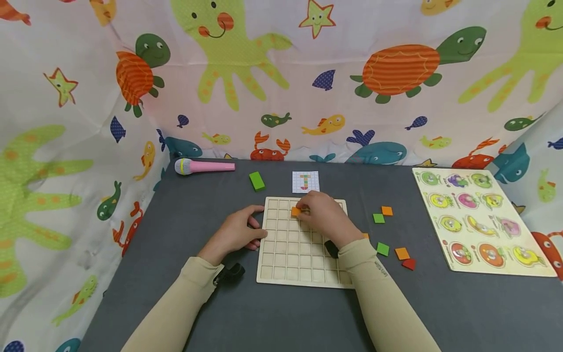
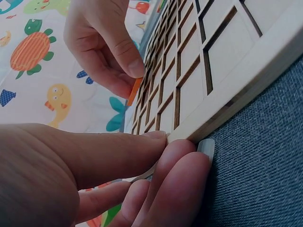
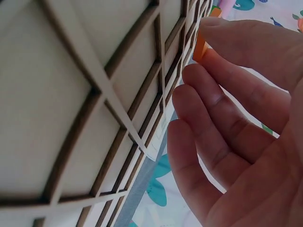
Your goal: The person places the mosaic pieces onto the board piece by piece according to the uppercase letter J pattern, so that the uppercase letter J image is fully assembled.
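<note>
A pale wooden grid board (image 1: 281,264) with square cells lies on the grey table. At its left edge my left hand (image 1: 235,229) grips the rim, thumb on top and fingers against the side, as the left wrist view shows. Over the board's upper rows my right hand (image 1: 325,215) pinches an orange square tile (image 1: 295,211) between thumb and index finger. In the right wrist view the tile (image 3: 200,47) stands tilted, close to the grid, and the other fingers are loosely curled. My right hand and forearm hide part of the board's right side.
Behind the board lie a card with a letter-like pattern (image 1: 305,182), a green block (image 1: 257,181) and a pink toy microphone (image 1: 205,166). Loose green tiles (image 1: 382,249), orange tiles (image 1: 402,253) and a red piece (image 1: 409,264) lie right of it, beside a fruit-and-vegetable puzzle board (image 1: 477,215).
</note>
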`<state>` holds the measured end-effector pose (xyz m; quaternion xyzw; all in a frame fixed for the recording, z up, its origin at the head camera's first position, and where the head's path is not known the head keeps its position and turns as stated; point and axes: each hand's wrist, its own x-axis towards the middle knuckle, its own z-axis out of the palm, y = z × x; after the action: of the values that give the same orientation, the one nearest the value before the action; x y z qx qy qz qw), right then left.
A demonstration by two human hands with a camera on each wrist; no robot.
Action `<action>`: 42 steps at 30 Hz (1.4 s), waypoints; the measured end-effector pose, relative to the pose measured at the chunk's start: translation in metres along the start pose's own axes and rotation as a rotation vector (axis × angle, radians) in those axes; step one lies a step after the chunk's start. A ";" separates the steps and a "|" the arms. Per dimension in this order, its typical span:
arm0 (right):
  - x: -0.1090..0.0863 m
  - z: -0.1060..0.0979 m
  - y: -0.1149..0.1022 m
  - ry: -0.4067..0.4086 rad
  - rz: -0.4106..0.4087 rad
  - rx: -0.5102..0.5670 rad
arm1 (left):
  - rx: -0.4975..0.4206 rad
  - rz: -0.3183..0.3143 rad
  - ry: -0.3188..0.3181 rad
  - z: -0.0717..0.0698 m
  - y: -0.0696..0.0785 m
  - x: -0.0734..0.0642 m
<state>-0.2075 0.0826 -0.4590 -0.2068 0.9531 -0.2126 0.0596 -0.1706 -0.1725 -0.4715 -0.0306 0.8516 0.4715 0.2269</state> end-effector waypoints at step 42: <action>-0.003 -0.003 0.001 -0.022 -0.007 0.020 | 0.003 -0.021 -0.013 0.000 -0.001 0.006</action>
<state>-0.2059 0.0862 -0.4563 -0.2119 0.9495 -0.2203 0.0712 -0.1758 -0.1724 -0.4750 -0.0363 0.8504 0.4682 0.2372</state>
